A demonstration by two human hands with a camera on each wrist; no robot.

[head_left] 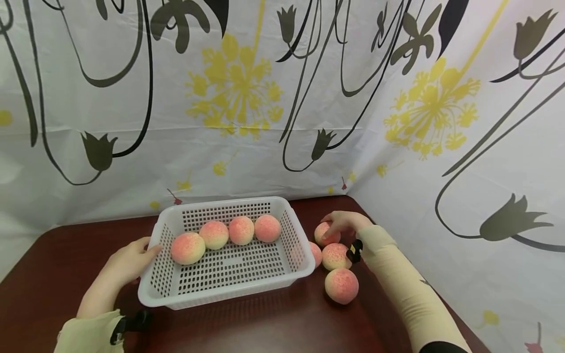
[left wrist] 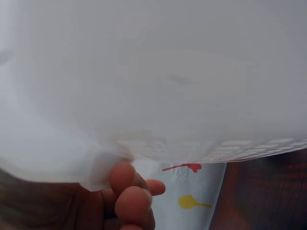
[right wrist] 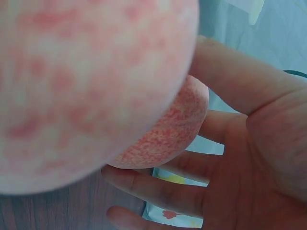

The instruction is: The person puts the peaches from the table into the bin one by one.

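A white plastic basket [head_left: 229, 291] with slotted walls holds several pink-and-yellow peaches [head_left: 241, 230] in a row. My left hand [head_left: 128, 262] grips its left rim, thumb on top; in the left wrist view the fingertips [left wrist: 133, 203] curl under the basket's edge [left wrist: 168, 81]. To the right of the basket, my right hand [head_left: 346, 223] holds the rearmost loose peach [head_left: 325, 235] between thumb and fingers. The right wrist view shows that peach [right wrist: 182, 124] within the hand [right wrist: 249, 163], partly hidden by a nearer peach [right wrist: 81, 96].
Two peaches, one speckled [head_left: 336, 256] and one nearer the front [head_left: 342, 286], lie on the dark red table [head_left: 247, 323]. Another peach [head_left: 316, 254] sits partly hidden behind the basket's right rim. Flower-patterned white cloth [head_left: 220, 162] hangs behind and along the right side.
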